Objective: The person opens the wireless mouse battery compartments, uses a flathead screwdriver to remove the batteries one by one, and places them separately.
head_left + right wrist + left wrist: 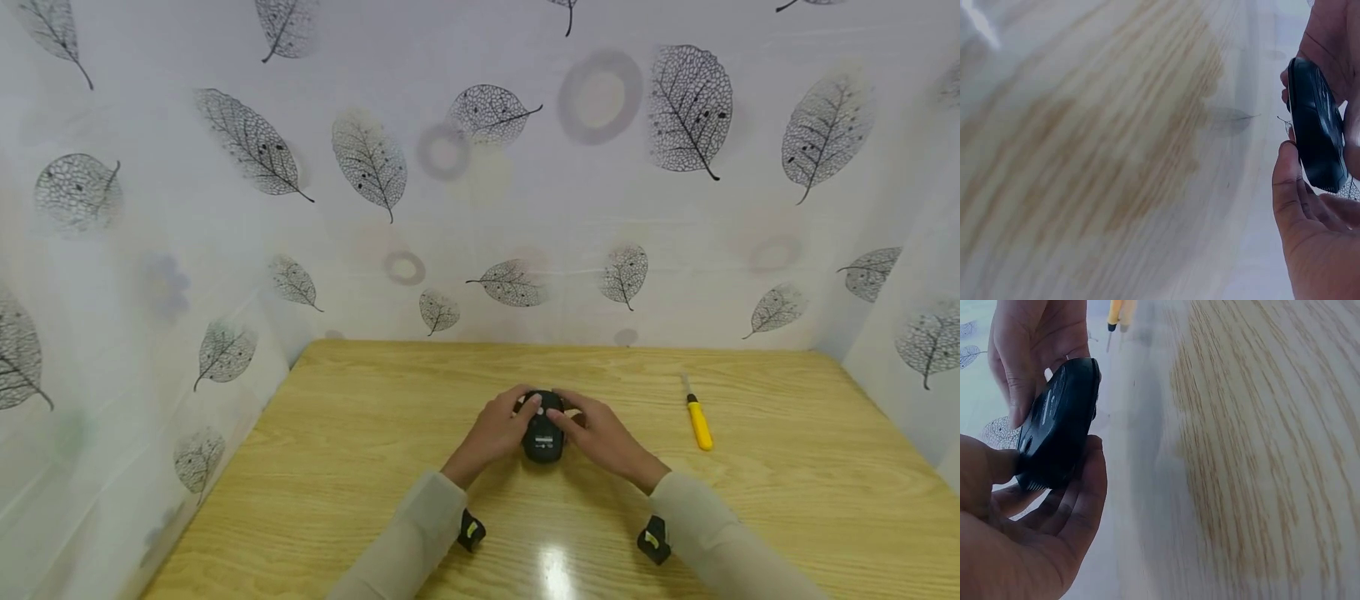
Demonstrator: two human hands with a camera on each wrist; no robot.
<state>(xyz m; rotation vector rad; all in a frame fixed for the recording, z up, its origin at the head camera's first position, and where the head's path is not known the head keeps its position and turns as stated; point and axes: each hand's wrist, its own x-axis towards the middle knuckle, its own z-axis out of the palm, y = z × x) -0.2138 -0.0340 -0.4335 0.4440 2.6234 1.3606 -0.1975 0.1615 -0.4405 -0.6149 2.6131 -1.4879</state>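
A black computer mouse [543,442] is held between both hands in the head view, its underside with a small printed label turned up. My left hand [497,429] grips its left side, thumb on the underside and fingers curled beneath. From the other side my right hand [603,437] holds it the same way, thumb pressed near the upper middle. The left wrist view shows the mouse [1063,422] tilted on edge between the two hands. In the right wrist view the mouse [1316,125] sits at the right side, fingers behind and under it.
A screwdriver [699,421] with a yellow handle lies on the wooden table [375,467], to the right of the hands. Leaf-patterned curtains [517,200] stand behind the table and along both sides. A dark wrist device [471,531] hangs at each sleeve.
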